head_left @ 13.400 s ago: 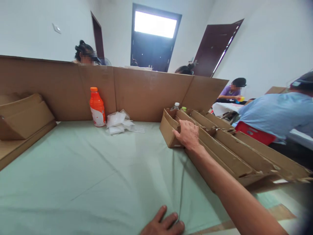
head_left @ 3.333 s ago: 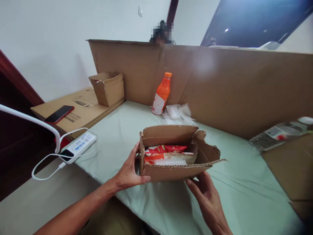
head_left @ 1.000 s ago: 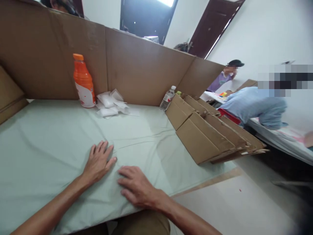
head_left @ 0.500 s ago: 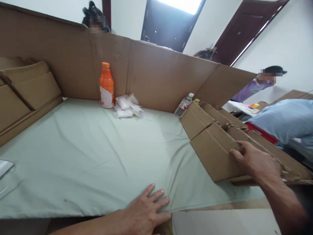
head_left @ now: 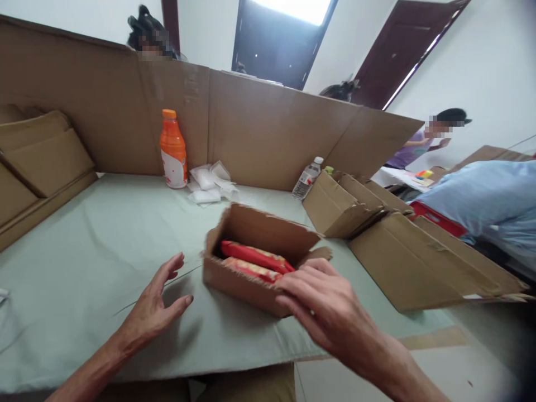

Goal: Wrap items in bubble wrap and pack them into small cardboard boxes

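A small open cardboard box [head_left: 240, 287] is over the middle of the cloth-covered table, gripped at its near right edge by my right hand [head_left: 324, 301]. Two red packets, a back one [head_left: 255, 255] and a front one [head_left: 251, 270], lie inside it. My left hand [head_left: 157, 310] is to the left of the box, fingers apart and holding nothing. Whether the underside of the box touches the cloth I cannot tell.
More cardboard boxes [head_left: 422, 262] stand along the right side, and others [head_left: 46, 151] at the left. An orange bottle [head_left: 173, 151], white pouches [head_left: 207, 184] and a leaning clear bottle [head_left: 307, 178] are by the cardboard wall [head_left: 259, 128]. Other people are beyond it.
My right hand has taken a box from the right-hand row and brought it left to the middle. My left hand has lifted from the table's front edge and moved left.
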{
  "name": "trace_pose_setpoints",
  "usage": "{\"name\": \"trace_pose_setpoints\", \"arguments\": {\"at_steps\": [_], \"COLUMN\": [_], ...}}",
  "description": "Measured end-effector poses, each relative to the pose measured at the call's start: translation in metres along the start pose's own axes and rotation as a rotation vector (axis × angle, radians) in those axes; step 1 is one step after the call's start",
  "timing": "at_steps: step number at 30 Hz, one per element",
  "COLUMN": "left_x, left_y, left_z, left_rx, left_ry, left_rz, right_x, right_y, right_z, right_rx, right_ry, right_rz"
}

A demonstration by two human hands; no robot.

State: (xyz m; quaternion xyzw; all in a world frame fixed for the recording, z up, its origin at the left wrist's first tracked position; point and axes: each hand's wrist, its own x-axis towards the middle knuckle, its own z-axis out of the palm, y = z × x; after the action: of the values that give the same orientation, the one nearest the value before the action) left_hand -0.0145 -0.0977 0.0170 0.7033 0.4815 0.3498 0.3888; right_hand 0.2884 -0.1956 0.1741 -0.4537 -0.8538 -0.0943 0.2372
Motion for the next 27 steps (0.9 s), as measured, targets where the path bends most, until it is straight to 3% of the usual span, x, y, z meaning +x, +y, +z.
{"name": "trace_pose_setpoints", "arguments": {"at_steps": [3,5,7,10,13,17,19,22,27], "left_x": [-0.014,-0.023,-0.030,-0.033,-0.027,-0.002,0.018,0.055,0.091], "left_y": [-0.008,-0.016,-0.022,-0.026,-0.022,-0.008,-0.003,-0.002,-0.019], "left_z": [-0.009,-0.014,-0.019,-0.021,-0.015,-0.007,-0.008,-0.017,-0.032], "left_rx": [-0.001,0.015,0.026,0.032,0.021,-0.047,-0.075,-0.079,-0.149], "left_ry": [0.059,0.104,0.129,0.142,0.125,0.098,0.125,0.208,0.356], "left_rz": [-0.054,-0.088,-0.093,-0.074,-0.082,-0.106,-0.130,-0.154,-0.187], "right_x": [0.006,-0.004,-0.018,-0.039,-0.056,-0.057,-0.041,0.000,0.061], "right_y": [-0.007,0.005,0.021,0.033,0.027,0.023,0.031,0.048,0.063], "right_z": [0.003,0.013,0.032,0.072,0.113,0.149,0.161,0.176,0.203], "right_rx": [0.139,0.183,0.286,0.584,0.826,0.864,0.898,0.991,1.116], "right_ry": [0.124,0.267,0.322,0.195,0.071,0.116,0.145,0.189,0.142], "right_rz": [-0.020,0.157,0.428,0.766,0.899,1.072,1.095,1.003,0.866]}}
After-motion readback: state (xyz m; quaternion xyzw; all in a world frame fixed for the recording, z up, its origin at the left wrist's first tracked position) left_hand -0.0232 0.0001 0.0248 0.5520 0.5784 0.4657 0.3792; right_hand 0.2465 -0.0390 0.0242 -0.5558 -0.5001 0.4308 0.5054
